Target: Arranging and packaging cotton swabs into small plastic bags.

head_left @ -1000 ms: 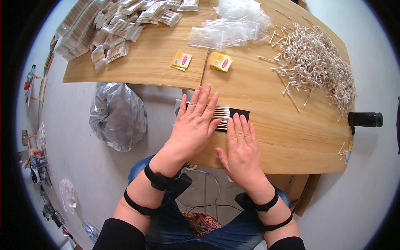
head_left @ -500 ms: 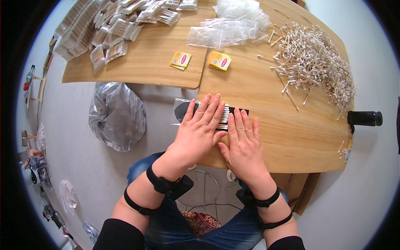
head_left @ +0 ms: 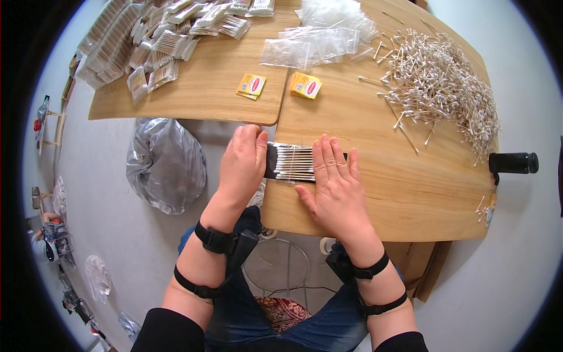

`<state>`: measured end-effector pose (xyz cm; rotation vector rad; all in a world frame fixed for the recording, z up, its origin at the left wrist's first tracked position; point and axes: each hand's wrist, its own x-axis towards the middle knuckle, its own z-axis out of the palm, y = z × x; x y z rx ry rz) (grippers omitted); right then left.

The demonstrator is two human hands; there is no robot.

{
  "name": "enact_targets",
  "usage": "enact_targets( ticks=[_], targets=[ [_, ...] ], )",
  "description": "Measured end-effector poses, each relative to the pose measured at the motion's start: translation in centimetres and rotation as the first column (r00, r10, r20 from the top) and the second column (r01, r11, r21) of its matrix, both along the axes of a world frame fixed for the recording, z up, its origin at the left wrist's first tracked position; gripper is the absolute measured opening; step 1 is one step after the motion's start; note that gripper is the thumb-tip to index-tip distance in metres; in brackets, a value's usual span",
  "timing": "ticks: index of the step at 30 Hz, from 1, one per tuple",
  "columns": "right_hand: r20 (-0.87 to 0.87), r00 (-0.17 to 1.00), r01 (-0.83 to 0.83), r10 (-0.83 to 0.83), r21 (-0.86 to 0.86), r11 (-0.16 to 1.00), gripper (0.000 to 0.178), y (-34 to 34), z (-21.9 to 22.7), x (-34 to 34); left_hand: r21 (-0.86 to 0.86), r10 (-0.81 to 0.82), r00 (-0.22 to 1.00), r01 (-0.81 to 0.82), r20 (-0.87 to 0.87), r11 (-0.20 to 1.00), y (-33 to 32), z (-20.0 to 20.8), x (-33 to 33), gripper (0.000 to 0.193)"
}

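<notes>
A row of white-tipped cotton swabs [head_left: 295, 164] lies side by side on a black strip [head_left: 270, 162] at the table's front edge, with clear film over them. My left hand [head_left: 241, 161] is closed at the strip's left end, fingers curled around the end of a clear plastic bag [head_left: 258, 195], part of which shows below the hand. What the curled fingertips do is hidden. My right hand [head_left: 337, 185] lies flat, fingers stretched out, pressing on the right ends of the swabs; a dark corner of the strip peeks out beyond its fingers.
Loose cotton swabs [head_left: 440, 82] are heaped at the right. Empty clear bags [head_left: 316, 47] lie at the back, packed swab bags [head_left: 170, 44] at the far left. Two stacks of yellow cards [head_left: 252, 85] sit between. A grey plastic sack [head_left: 166, 167] stands left; a black cylinder [head_left: 513, 163] is right.
My left hand has gone from lying flat over the swabs to closing at the strip's left end, uncovering the swab row. My right hand stays flat, shifted slightly left.
</notes>
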<state>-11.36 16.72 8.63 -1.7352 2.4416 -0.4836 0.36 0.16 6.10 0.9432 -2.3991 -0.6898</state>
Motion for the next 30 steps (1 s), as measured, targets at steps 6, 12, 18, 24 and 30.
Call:
enact_targets(
  ticks=[6, 12, 18, 24, 30],
  targets=[
    [0.006, 1.0, 0.028, -0.028, 0.051, 0.998, 0.09, 0.2, 0.0, 2.2, 0.085, -0.003, 0.999, 0.006, -0.035, 0.996, 0.7, -0.5, -0.6, 0.019],
    [0.049, 0.996, 0.065, -0.068, 0.06, 0.996, 0.095, -0.8, -0.5, 3.8, 0.081, 0.006, 0.999, -0.003, -0.043, 0.997, 0.7, -1.0, -0.7, 0.019],
    [0.051, 0.997, 0.059, -0.061, 0.049, 0.997, 0.094, -1.0, 0.0, 3.9, 0.093, 0.015, 0.999, -0.011, -0.049, 0.996, 1.2, -0.9, -0.9, 0.018],
    [0.039, 0.996, 0.079, -0.08, 0.039, 0.996, 0.093, -1.2, -0.4, 3.6, 0.084, 0.009, 0.998, -0.003, -0.07, 0.996, 1.1, -1.0, -0.8, 0.018],
    [-0.004, 0.993, 0.118, -0.118, 0.083, 0.99, 0.091, -1.3, -0.1, 3.2, 0.078, -0.026, 0.997, 0.031, -0.067, 0.997, 0.7, -0.5, -1.1, 0.018]
  ],
)
